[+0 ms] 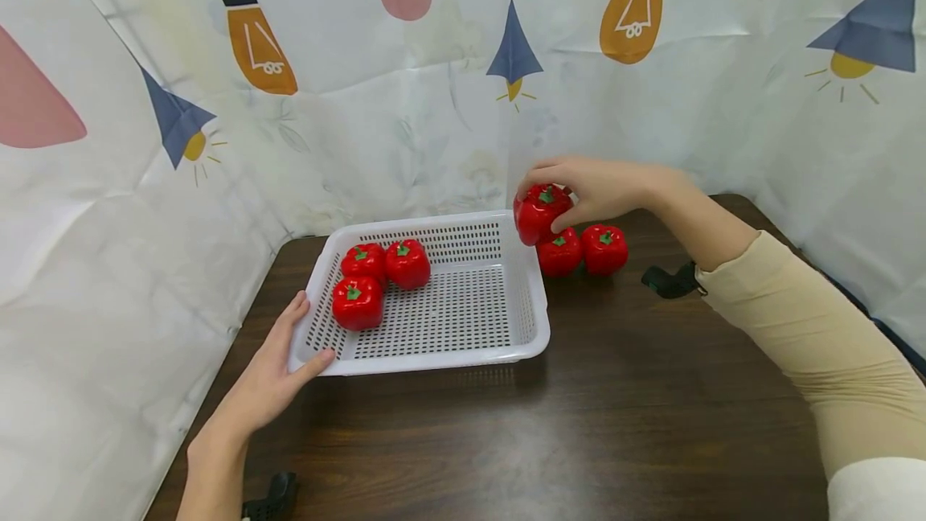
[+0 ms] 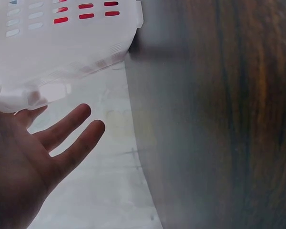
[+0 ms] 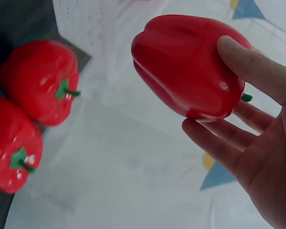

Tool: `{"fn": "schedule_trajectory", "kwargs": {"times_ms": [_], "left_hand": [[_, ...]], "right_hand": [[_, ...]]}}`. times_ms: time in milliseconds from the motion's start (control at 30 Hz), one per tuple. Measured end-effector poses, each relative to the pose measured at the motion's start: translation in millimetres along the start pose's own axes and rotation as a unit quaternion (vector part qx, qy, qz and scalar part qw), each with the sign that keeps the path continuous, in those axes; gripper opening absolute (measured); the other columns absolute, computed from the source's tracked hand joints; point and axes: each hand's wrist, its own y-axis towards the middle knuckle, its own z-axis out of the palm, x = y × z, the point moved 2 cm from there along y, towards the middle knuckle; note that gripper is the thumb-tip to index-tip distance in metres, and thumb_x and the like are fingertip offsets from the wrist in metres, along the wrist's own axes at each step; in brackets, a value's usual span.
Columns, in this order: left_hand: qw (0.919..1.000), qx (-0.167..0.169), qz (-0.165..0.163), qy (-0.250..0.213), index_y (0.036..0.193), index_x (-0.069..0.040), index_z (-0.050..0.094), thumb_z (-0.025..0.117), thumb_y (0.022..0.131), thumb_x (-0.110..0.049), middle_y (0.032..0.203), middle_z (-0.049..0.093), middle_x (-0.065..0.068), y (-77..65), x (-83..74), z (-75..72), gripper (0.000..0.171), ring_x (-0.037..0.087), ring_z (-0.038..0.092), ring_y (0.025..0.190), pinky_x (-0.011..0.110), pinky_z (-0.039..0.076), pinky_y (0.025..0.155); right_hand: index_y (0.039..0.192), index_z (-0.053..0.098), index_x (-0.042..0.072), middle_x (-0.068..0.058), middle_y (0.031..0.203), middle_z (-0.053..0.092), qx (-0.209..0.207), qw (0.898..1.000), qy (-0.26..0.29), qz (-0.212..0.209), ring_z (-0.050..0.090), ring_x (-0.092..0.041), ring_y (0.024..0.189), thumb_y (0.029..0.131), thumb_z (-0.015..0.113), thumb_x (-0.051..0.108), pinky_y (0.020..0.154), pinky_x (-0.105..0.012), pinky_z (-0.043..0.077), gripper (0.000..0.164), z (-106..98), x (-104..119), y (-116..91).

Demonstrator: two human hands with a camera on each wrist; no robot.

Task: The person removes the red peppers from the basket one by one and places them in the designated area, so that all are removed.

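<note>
brown table (image 1: 615, 416) holds a white basket (image 1: 434, 362) of three peppers (image 1: 358, 308), the left hand (image 1: 273, 376) touching it with spread fingers, while the right hand (image 1: 596, 183) pinches a red pepper (image 1: 538, 222) up by the basket's right rim, probably the filling step, so it should next go left and down.

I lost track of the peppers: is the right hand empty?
No, in the right wrist view the right hand grips a red pepper.
</note>
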Motion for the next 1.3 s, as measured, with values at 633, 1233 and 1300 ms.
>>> {"fn": "schedule_trajectory", "kwargs": {"times_ms": [633,1233,1300], "left_hand": [[0.9999,0.001,0.001,-0.011,0.163,-0.007,0.021,0.072,0.095,-0.039,0.171,0.012,0.006,-0.7,0.6,1.8,0.090,0.042,0.039,0.139,0.007,0.028,0.096],[0.9999,0.005,-0.003,-0.010,0.163,-0.005,0.020,0.072,0.096,-0.038,0.171,0.010,0.008,0.8,-1.9,1.4,0.091,0.043,0.039,0.139,0.063,0.041,0.104],[0.9999,0.005,-0.004,-0.012,0.163,-0.005,0.020,0.072,0.095,-0.038,0.171,0.010,0.008,1.1,-1.3,1.3,0.091,0.043,0.039,0.139,0.064,0.040,0.104]], "right_hand": [[0.132,0.061,0.014,0.004,0.127,0.060,-0.038,0.995,0.013,0.089,0.055,-0.018,0.111,0.085,0.084,0.007,0.087,-0.044,0.053,0.052,-15,-35,-66],[0.132,0.061,0.012,-0.004,0.130,0.060,-0.039,0.987,0.024,0.156,0.057,-0.025,0.114,0.086,0.084,0.008,0.086,-0.045,0.055,0.051,-17,-63,-115],[0.133,0.060,0.012,-0.005,0.131,0.059,-0.038,0.985,0.028,0.163,0.056,-0.026,0.114,0.087,0.084,0.008,0.086,-0.044,0.055,0.052,-16,-67,-119]]}}
